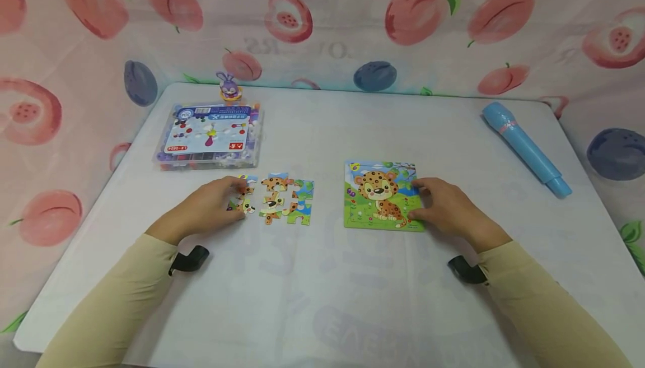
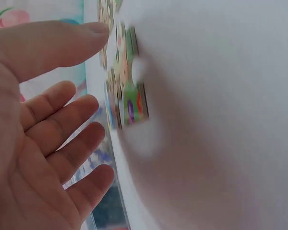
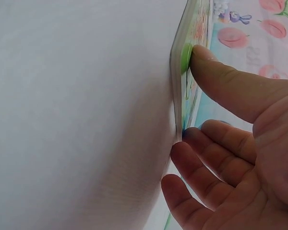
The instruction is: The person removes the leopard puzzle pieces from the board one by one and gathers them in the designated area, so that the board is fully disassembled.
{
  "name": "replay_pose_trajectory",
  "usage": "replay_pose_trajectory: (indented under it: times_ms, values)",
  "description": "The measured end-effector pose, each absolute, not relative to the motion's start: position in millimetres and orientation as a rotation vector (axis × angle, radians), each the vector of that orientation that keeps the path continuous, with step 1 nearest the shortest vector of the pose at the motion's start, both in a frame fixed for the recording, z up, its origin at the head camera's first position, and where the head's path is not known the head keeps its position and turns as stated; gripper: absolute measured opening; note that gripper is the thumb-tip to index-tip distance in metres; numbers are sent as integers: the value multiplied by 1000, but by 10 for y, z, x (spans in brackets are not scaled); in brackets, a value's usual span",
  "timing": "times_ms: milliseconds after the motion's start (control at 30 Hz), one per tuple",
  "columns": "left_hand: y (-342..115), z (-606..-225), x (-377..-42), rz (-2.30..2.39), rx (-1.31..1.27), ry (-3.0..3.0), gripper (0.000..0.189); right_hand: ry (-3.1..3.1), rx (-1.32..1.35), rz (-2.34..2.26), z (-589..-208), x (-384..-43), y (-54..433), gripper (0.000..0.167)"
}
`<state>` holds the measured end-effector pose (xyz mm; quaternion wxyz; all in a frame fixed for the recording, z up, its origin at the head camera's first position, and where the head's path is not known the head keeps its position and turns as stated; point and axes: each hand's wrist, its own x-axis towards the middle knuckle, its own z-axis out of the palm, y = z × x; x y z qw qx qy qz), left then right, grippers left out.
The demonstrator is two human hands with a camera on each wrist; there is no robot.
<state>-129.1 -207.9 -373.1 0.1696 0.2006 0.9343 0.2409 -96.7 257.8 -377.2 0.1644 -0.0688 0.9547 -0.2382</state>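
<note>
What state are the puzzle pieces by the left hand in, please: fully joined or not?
Not fully joined: the head view shows white table surface between some puzzle pieces.

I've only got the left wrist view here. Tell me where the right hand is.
Observer: In the head view, the right hand is at the right edge of a square leopard picture.
Operator: Place that picture against the loose puzzle pieces for me.
Observer: It lies to their right, with a strip of white cloth between.
Operator: Name whatever lies farthest right on that cloth.
Observer: A blue microphone, lying slantwise beyond the right hand.
</note>
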Motion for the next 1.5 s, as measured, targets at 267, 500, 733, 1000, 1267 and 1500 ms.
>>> replay_pose_trajectory:
  times_ms: [267, 500, 733, 1000, 1267, 1500]
  values:
    - [-2192, -3751, -1299, 696, 548, 2620, 55, 2722, -189, -678, -3776, -971, 2575, 73]
    - [-2195, -3773, -1317, 687, 530, 2626, 52, 2723, -181, -676, -3775, -974, 2573, 73]
    - [-2170, -3778, -1341, 681, 498, 2635, 55, 2724, -185, -676, -3776, -974, 2575, 73]
    - [-2150, -3784, -1373, 671, 487, 2640, 55, 2724, -177, -674, -3773, -970, 2571, 73]
    - [-2128, -3789, -1413, 673, 466, 2630, 54, 2725, -188, -671, -3783, -966, 2570, 74]
    - [-2106, -3802, -1447, 687, 484, 2639, 51, 2733, -194, -668, -3781, -964, 2573, 73]
